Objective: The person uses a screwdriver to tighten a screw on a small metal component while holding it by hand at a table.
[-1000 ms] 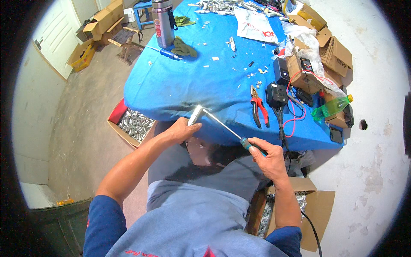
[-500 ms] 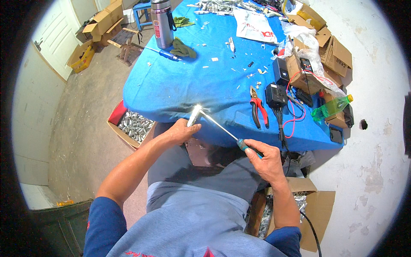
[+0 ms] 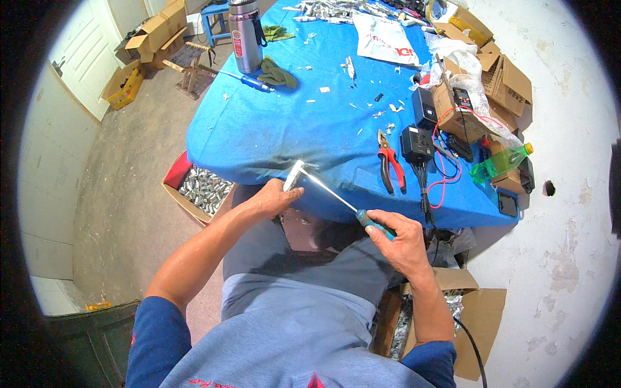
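Observation:
My left hand (image 3: 274,198) is closed round a small white-and-silver part (image 3: 293,176), slim and oblong, held tilted at the near edge of the blue-covered table. A screwdriver (image 3: 332,192) with a blue-green handle and a long thin shaft is gripped in my right hand (image 3: 400,242). Its shaft runs up and left, and the tip meets the upper end of the part; the exact contact is too small to make out. To the right on the cloth lie pliers (image 3: 391,163) with red and black handles.
On the blue table cloth (image 3: 259,136) stand a steel flask (image 3: 245,39) and a black power box (image 3: 417,143) with cables. A green bottle (image 3: 501,163) lies at the right. Silver pieces fill a box (image 3: 206,191) on the floor at left; cardboard boxes (image 3: 511,84) line the wall.
My right hand and the screwdriver handle have shifted very slightly to the left, toward the part. The left hand and the part stay nearly in place.

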`<action>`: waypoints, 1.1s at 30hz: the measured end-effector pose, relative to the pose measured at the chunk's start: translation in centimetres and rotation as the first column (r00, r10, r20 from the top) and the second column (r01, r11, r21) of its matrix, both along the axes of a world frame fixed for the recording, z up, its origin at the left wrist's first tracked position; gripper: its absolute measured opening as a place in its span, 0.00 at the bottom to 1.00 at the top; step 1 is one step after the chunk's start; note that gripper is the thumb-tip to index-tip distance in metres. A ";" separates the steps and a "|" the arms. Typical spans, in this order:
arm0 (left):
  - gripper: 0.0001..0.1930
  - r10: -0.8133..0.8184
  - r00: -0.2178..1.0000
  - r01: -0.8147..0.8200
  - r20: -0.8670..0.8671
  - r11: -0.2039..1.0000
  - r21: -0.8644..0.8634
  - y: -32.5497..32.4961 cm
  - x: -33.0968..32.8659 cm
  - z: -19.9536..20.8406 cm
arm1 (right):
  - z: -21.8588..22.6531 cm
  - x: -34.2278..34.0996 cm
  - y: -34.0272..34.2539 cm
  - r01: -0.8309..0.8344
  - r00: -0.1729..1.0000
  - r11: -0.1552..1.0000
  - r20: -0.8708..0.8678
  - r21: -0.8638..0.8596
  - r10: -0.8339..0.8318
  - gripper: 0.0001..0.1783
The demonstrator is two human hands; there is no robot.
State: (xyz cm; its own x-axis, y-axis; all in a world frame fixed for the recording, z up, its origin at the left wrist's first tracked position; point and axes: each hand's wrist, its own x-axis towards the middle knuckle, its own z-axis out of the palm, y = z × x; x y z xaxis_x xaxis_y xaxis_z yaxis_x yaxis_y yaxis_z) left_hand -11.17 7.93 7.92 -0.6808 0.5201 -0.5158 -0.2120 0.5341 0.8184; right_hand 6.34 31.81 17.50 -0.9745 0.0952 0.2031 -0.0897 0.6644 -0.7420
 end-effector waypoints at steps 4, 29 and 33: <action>0.21 -0.009 0.999 0.009 -0.030 1.000 -0.019 -0.2 -0.1 -0.6 | 0.7 -0.6 0.3 -0.020 1.000 0.998 0.004 0.052 0.020 0.13; 0.23 -0.005 0.996 -0.003 -0.085 0.996 -0.094 -0.4 -1.1 0.0 | 0.4 -2.5 2.3 -0.143 0.989 0.983 0.044 0.118 0.139 0.17; 0.22 -0.010 0.996 0.001 -0.088 0.995 -0.100 -0.3 -0.8 0.7 | 1.3 -3.4 2.6 -0.120 0.984 0.992 0.137 0.035 0.114 0.16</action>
